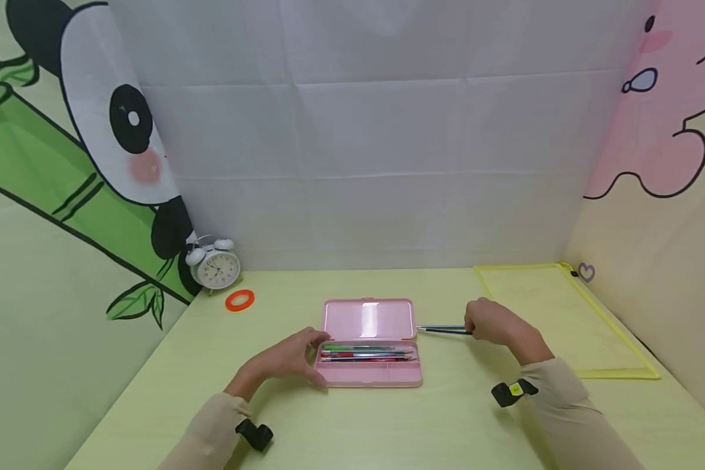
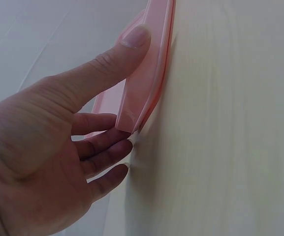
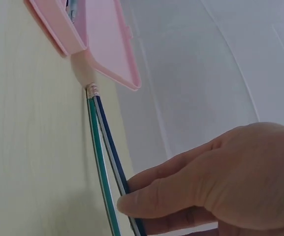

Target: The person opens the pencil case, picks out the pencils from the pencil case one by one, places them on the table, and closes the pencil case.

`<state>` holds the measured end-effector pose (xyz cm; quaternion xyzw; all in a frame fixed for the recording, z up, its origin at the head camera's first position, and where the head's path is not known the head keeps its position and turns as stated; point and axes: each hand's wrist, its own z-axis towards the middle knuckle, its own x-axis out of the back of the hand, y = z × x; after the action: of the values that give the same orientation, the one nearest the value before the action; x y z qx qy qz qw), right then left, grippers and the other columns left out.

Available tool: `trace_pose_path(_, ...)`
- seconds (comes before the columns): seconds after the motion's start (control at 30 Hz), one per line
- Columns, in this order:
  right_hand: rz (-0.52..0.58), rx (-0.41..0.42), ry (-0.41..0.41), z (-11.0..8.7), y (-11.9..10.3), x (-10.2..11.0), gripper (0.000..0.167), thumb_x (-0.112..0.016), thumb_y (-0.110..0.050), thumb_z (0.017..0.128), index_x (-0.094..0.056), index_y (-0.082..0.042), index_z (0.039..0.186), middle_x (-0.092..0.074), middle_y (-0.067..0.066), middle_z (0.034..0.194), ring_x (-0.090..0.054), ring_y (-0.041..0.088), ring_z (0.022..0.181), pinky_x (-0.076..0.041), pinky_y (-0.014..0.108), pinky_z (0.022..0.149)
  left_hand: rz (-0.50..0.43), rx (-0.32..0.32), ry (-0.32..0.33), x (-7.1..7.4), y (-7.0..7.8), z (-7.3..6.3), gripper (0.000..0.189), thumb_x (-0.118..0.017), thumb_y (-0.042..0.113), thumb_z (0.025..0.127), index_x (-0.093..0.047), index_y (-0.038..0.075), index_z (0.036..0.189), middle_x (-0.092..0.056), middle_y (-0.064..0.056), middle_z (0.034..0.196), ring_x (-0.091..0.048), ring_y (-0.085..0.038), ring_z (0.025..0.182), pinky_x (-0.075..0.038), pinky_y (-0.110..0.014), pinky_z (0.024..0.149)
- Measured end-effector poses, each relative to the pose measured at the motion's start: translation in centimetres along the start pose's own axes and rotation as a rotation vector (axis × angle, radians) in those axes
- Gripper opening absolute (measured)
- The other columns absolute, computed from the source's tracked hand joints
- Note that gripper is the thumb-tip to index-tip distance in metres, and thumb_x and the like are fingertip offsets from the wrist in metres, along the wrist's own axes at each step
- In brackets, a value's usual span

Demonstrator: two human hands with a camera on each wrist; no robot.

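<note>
A pink pencil case point(image 1: 352, 375) lies on the table with its lid point(image 1: 343, 320) folded back. Several pens and pencils point(image 1: 364, 356) fill its rear compartment. At the case's left end is my left hand point(image 1: 288, 356), its thumb along the front and fingers curled behind the corner; the left wrist view shows the thumb pressed on the pink wall point(image 2: 144, 83). To the right of the case, my right hand point(image 1: 496, 323) pinches striped pencils, one green point(image 3: 101, 157) and one dark blue point(image 3: 110, 137). Their metal-capped ends point toward the case, just beyond its edge.
A white twin-bell alarm clock point(image 1: 217, 267) stands at the table's back left corner. In front of it lies an orange ring point(image 1: 239, 300). A clear zip pouch with yellow edging point(image 1: 613, 326) lies flat at the right. A white cloth point(image 1: 376, 163) hangs behind the table point(image 1: 388, 431).
</note>
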<state>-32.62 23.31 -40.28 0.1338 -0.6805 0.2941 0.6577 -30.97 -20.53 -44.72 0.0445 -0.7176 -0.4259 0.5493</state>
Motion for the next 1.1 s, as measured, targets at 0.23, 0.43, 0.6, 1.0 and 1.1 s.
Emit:
trace_pose_path(0.23, 0.018, 0.046, 0.025, 1.5, 0.8, -1.5, 0.024, -0.068, 0.018, 0.073, -0.076, -0.005, 0.073, -0.068, -0.001, 0.074, -0.052, 0.008, 0.064, -0.048, 0.025, 0.057, 0.006, 0.016, 0.002, 0.0, 0.2, 0.1, 0.093, -0.095, 0.031, 0.065, -0.050, -0.003, 0.139, -0.053, -0.007, 0.123, -0.050, -0.025, 0.114, -0.040, -0.050, 0.105)
trace_pose_path(0.43, 0.010, 0.083, 0.055, 2.5, 1.3, -2.5, 0.023, -0.068, 0.017, 0.073, -0.075, -0.005, 0.072, -0.067, -0.001, 0.072, -0.051, 0.008, 0.064, -0.049, 0.026, 0.059, 0.014, 0.027, 0.005, -0.1, 0.2, 0.4, 0.093, -0.096, 0.031, 0.065, -0.050, -0.002, 0.139, -0.053, -0.007, 0.122, -0.050, -0.025, 0.113, -0.041, -0.051, 0.105)
trace_pose_path(0.6, 0.010, 0.092, 0.055, 3.0, 1.7, -2.9, 0.020, -0.070, 0.015, 0.076, -0.075, -0.005, 0.074, -0.068, -0.001, 0.073, -0.053, 0.008, 0.066, -0.051, 0.027, 0.061, 0.023, 0.034, 0.009, -0.2, 0.2, 0.7, 0.093, -0.095, 0.033, 0.065, -0.050, -0.002, 0.139, -0.053, -0.005, 0.122, -0.050, -0.024, 0.113, -0.042, -0.050, 0.104)
trace_pose_path(1.0, 0.013, 0.064, 0.049, 2.9, 1.8, -3.0, 0.017, -0.071, 0.011, 0.078, -0.078, -0.004, 0.077, -0.071, 0.001, 0.077, -0.060, 0.012, 0.073, -0.054, 0.031, 0.066, 0.018, 0.035, 0.009, -0.1, 0.3, 0.7, 0.093, -0.095, 0.033, 0.065, -0.050, -0.004, 0.138, -0.054, -0.006, 0.121, -0.051, -0.025, 0.113, -0.041, -0.050, 0.105)
trace_pose_path(1.1, 0.016, 0.060, 0.048, 2.9, 1.9, -3.0, 0.017, -0.071, 0.011, 0.077, -0.078, -0.005, 0.077, -0.070, 0.000, 0.077, -0.060, 0.012, 0.072, -0.054, 0.030, 0.066, 0.028, 0.027, 0.012, -0.1, 0.3, 0.7, 0.093, -0.096, 0.033, 0.065, -0.051, -0.004, 0.137, -0.055, -0.006, 0.120, -0.051, -0.024, 0.112, -0.042, -0.050, 0.104)
